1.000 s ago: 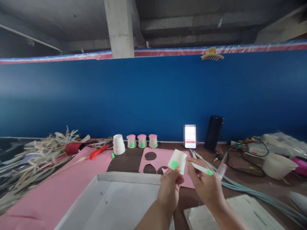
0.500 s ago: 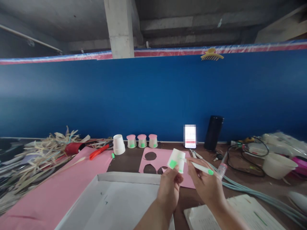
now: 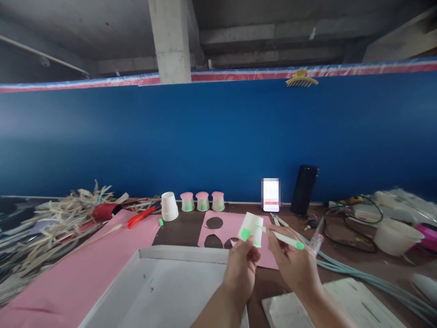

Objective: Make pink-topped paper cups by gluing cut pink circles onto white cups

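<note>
My left hand [image 3: 241, 264] is closed around the lower end of a small white paper cup [image 3: 253, 224], which is tilted and carries bright green patches. In my right hand [image 3: 296, 259] is a white marker with a green end [image 3: 285, 238], its tip at the cup's side. Beneath the hands lies a pink paper sheet [image 3: 235, 219] with round holes cut in it. Farther back, several small cups stand in a row, among them a pink-topped cup [image 3: 202, 201] with a green patch. Beside them is a taller upside-down white cup stack [image 3: 169, 207]. A green marker cap [image 3: 161, 222] lies nearby.
A shallow white box [image 3: 180, 278] occupies the front middle, beside a larger pink sheet [image 3: 75, 278] with a red cutter [image 3: 141, 217]. Paper strips [image 3: 78, 218] heap at left. A phone [image 3: 271, 195], black bottle [image 3: 305, 189], bluish cables [image 3: 362, 273], a white cup [image 3: 396, 236] and papers [image 3: 362, 303] lie rightward.
Almost nothing differs. Both hands, the cup and the marker keep nearly the same position, with the marker tip still at the cup's side.
</note>
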`<control>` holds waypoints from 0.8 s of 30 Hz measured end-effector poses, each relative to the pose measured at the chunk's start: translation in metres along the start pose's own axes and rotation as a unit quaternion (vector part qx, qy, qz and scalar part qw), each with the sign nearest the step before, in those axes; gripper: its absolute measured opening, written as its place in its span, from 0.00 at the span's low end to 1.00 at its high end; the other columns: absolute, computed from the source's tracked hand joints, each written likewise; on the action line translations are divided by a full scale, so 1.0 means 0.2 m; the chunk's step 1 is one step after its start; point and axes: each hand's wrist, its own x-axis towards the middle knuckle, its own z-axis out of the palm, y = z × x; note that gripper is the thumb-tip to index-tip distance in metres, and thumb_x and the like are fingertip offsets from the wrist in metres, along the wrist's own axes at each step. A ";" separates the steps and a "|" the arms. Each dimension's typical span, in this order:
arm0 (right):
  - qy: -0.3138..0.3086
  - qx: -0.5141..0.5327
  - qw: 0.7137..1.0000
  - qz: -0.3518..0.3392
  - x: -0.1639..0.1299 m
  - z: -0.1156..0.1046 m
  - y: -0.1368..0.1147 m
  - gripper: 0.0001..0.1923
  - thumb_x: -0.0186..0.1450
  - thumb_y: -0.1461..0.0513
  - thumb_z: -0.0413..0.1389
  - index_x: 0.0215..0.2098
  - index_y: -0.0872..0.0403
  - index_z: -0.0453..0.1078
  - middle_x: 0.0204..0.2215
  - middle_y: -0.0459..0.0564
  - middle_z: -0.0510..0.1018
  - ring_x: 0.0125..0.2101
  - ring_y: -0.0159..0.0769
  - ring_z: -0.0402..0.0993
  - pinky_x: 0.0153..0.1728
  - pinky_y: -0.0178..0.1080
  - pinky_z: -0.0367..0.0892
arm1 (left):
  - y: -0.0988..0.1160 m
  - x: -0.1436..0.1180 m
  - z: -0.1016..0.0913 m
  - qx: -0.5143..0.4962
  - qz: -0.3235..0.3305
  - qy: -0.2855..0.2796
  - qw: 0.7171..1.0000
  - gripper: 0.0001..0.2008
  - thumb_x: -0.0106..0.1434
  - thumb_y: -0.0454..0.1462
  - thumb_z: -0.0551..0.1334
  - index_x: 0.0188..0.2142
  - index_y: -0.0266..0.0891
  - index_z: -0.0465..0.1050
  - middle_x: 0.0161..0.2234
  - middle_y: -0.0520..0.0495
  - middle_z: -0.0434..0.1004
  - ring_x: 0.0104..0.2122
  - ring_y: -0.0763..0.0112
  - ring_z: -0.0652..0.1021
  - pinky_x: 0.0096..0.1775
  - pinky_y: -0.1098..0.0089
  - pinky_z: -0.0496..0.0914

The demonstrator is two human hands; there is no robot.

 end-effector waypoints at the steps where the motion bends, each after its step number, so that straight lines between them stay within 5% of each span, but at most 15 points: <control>1: 0.004 0.005 1.000 0.002 0.00 0.00 -0.01 0.09 0.64 0.60 0.52 0.40 0.53 0.71 0.35 0.51 0.78 0.33 0.36 0.75 0.33 0.37 0.70 | 0.00 0.00 0.00 0.001 0.001 -0.002 1.000 0.09 0.50 0.35 0.69 0.27 0.33 0.70 0.25 0.51 0.66 0.25 0.79 0.68 0.29 0.77 0.66; 7: 0.055 0.024 0.998 -0.013 0.02 -0.02 -0.04 0.09 0.64 0.62 0.53 0.40 0.53 0.72 0.32 0.50 0.77 0.31 0.36 0.75 0.36 0.40 0.69 | -0.01 -0.01 0.00 0.030 0.009 -0.018 0.999 0.09 0.51 0.37 0.68 0.26 0.33 0.70 0.25 0.52 0.65 0.25 0.79 0.67 0.29 0.76 0.65; 24: 0.025 0.008 1.000 -0.002 0.00 -0.01 -0.01 0.12 0.65 0.60 0.52 0.46 0.52 0.71 0.32 0.50 0.78 0.32 0.37 0.75 0.34 0.39 0.70 | 0.00 -0.01 0.01 0.045 0.016 -0.040 0.998 0.10 0.52 0.38 0.68 0.28 0.32 0.72 0.26 0.50 0.66 0.26 0.78 0.67 0.31 0.75 0.64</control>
